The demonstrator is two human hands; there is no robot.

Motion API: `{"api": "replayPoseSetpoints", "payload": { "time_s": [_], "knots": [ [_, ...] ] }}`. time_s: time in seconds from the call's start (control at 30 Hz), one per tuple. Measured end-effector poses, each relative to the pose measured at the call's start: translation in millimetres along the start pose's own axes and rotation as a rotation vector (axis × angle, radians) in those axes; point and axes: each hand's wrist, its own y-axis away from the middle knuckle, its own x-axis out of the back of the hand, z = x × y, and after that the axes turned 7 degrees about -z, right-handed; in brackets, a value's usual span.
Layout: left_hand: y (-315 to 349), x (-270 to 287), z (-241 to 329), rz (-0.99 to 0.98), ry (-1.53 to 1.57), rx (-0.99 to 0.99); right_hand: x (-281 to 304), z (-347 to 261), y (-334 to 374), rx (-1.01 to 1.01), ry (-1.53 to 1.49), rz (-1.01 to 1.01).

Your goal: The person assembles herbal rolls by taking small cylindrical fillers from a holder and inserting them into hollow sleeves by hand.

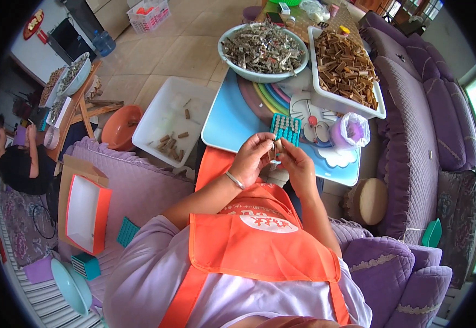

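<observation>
Close in front of my orange apron (265, 240), my left hand (250, 159) and my right hand (298, 165) meet with their fingers pinched together. Between them is a small brown block (272, 153), partly covered by the fingers. It looks like the brown blocks (344, 65) heaped in the white tub at the far right. A teal grid tray (286, 127) lies just beyond my fingertips, with small pale pieces in some of its slots. Farther off, a pale blue basin (232, 64) is piled with thin silvery metal pieces (262, 46).
The blue table (221, 123) also bears a lined purple bin (352, 131). On my left stand a white tub (158, 109) with several brown pieces, an orange basin (119, 131) and an open box (85, 213). Purple sofas (407, 131) line the right. Another person (22, 158) works at far left.
</observation>
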Motion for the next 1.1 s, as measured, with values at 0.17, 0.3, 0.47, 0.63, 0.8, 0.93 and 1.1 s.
{"api": "replayPoseSetpoints", "payload": {
  "time_s": [0.17, 0.3, 0.47, 0.63, 0.8, 0.93, 1.1],
  "knots": [
    [3, -3, -2, 0.012, -0.009, -0.009, 0, 20, 0, 0.056, 0.053, 0.053],
    [1, 0, -2, 0.036, -0.042, -0.016, -2, 17, -1, 0.120, -0.194, 0.159],
    [1, -8, 1, 0.006, -0.052, -0.060, -9, 0, 2, 0.072, -0.138, 0.216],
    [0, -3, 2, -0.003, -0.177, -0.036, -15, -1, 4, 0.210, -0.180, 0.198],
    [-2, 1, -4, -0.050, -0.231, -0.123, -22, 0, 10, 0.248, -0.042, 0.200],
    [-2, 0, -4, -0.099, -0.261, -0.196, -24, -7, 15, 0.181, 0.022, 0.206],
    [-2, -5, -4, -0.063, -0.378, -0.265, -22, -3, 15, 0.173, 0.027, 0.203]
  ]
}}
